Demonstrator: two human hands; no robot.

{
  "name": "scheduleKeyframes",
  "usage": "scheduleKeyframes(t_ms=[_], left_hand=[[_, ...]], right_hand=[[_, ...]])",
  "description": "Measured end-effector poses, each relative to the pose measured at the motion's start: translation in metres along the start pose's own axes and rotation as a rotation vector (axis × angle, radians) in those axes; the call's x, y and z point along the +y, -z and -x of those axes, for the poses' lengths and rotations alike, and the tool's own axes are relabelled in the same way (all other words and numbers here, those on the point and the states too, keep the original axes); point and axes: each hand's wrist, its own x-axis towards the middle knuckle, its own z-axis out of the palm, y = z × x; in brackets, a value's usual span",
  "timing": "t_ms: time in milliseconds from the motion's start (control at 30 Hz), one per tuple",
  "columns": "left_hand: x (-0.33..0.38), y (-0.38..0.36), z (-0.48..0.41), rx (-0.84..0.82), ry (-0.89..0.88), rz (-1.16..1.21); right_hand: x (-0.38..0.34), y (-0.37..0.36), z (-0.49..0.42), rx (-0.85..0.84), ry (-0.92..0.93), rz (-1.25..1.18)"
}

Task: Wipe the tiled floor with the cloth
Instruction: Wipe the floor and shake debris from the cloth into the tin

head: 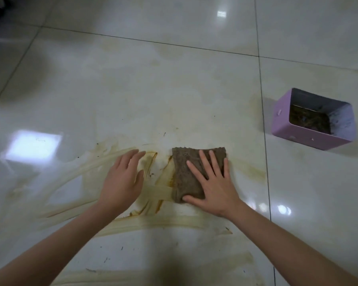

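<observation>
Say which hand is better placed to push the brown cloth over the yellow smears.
The right hand: it lies flat on the folded brown knitted cloth. The left hand is over the smeared tiled floor, off the cloth.

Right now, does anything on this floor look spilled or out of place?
Yes. Yellow-brown smears streak the pale floor, like a spill spread about, beside the brown cloth that the right hand presses flat. Off to the right, an open purple box holds dark, messy scraps.
</observation>
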Motion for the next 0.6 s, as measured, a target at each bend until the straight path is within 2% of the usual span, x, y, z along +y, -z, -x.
scheduleKeyframes(t_ms=[167, 300, 400, 533, 600], left_hand=[[-0.037, 0.002, 0.006, -0.178, 0.188, -0.25], [-0.064, 0.006, -0.001, -0.289, 0.236, -0.402], [-0.071, 0.009, -0.017, -0.331, 0.286, -0.386], [-0.072, 0.01, -0.041, -0.376, 0.33, -0.354], [-0.07, 0.011, -0.051, -0.423, 0.355, -0.369]], right_hand=[[0.018, 0.003, -0.014, 0.148, -0.034, -0.065], [0.075, 0.013, -0.018, 0.245, -0.281, -0.146], [0.106, 0.022, -0.045, 0.24, -0.485, -0.162], [0.08, 0.038, -0.125, 0.351, -0.673, -0.182], [0.04, 0.038, -0.154, 0.4, -0.561, -0.166]])
